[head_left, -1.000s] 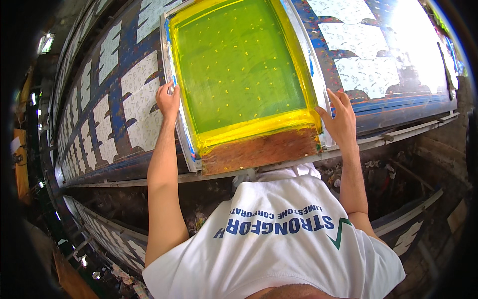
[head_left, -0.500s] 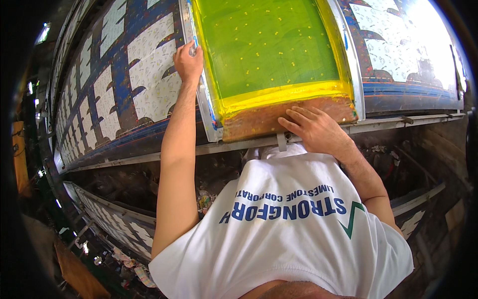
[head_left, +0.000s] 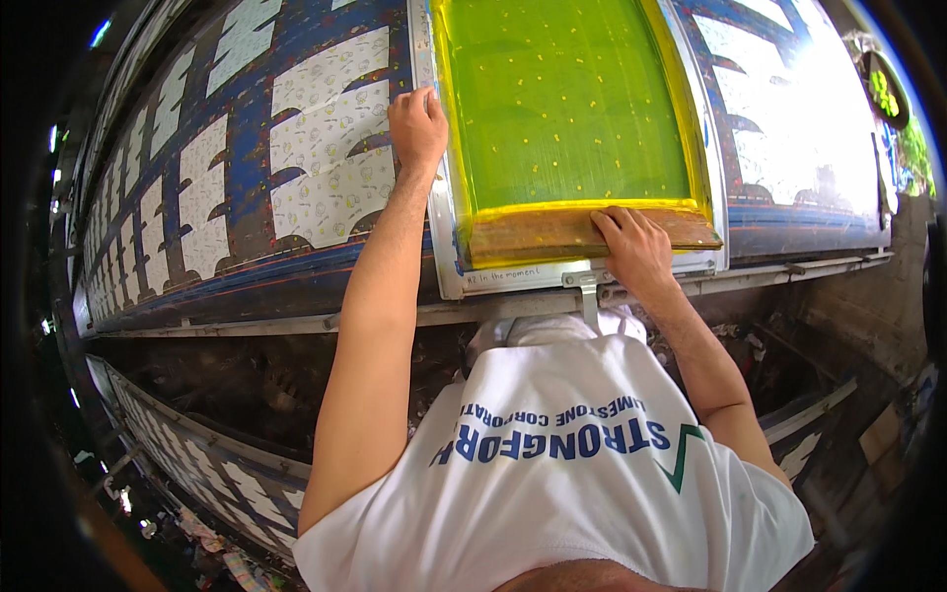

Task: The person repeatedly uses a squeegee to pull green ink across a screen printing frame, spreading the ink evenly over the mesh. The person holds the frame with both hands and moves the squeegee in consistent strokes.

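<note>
A screen printing frame (head_left: 444, 222) with metal rails and green mesh (head_left: 572, 109) lies in front of me, yellow along its inner border. At its left rail is my left hand (head_left: 419, 130), fingers curled closed on the metal. Across the near end of the mesh sits a long wooden squeegee (head_left: 543, 235), its brown wood stained yellow. My right hand (head_left: 639, 247) grips the squeegee right of its middle, fingers over the top edge. The squeegee's lower edge is hidden.
Printed white fabric pieces (head_left: 330, 138) lie on the long dark blue table (head_left: 252, 158) on both sides. A metal rail (head_left: 395, 316) runs along the table's near edge, with a bracket (head_left: 589, 291) by the frame. Another table (head_left: 178, 414) stands behind me at left.
The squeegee has tipped, showing a narrower face and uncovering the frame's near rail. My right fingers, flatter before, now curl over its edge. The frame and left hand sit farther right in view.
</note>
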A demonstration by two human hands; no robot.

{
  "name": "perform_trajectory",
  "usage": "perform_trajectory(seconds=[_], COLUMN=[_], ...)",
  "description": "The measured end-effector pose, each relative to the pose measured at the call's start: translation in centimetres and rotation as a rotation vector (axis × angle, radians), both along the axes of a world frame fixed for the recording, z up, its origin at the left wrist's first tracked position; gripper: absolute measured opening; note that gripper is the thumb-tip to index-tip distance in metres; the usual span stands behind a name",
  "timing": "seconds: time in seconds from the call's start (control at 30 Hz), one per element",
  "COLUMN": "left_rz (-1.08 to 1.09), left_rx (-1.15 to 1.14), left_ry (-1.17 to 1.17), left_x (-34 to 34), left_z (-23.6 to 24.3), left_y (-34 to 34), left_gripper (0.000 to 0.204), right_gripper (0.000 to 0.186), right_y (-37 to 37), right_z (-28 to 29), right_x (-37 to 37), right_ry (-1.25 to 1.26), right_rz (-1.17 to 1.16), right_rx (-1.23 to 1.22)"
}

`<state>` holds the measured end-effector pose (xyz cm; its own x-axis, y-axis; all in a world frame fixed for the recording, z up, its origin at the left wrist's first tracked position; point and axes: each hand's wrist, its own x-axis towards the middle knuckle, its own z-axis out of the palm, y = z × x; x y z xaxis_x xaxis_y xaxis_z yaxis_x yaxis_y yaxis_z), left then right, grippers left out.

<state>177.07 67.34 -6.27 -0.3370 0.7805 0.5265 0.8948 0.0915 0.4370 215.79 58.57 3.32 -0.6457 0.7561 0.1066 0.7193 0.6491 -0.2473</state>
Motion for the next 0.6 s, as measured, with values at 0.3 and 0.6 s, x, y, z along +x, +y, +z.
perform_trajectory(seconds=[0.3,0.6], left_rz=[-0.022,0.055], left_rx=[-0.002,-0.119], left_ry=[0.057,0.081], left_x=[-0.2,0.8], left_z=[0.0,1.2], left_y=[-0.2,-0.2], left_gripper=[0.02,0.038], right_gripper=[0.029,0.027], right_y=[19.4,38.9], right_z=[-1.8,-1.3], right_x=[-8.5,-16.3], right_ry=[-0.133,-0.186], right_rz=[-0.052,-0.041], right_rx=[-0.018,-0.009])
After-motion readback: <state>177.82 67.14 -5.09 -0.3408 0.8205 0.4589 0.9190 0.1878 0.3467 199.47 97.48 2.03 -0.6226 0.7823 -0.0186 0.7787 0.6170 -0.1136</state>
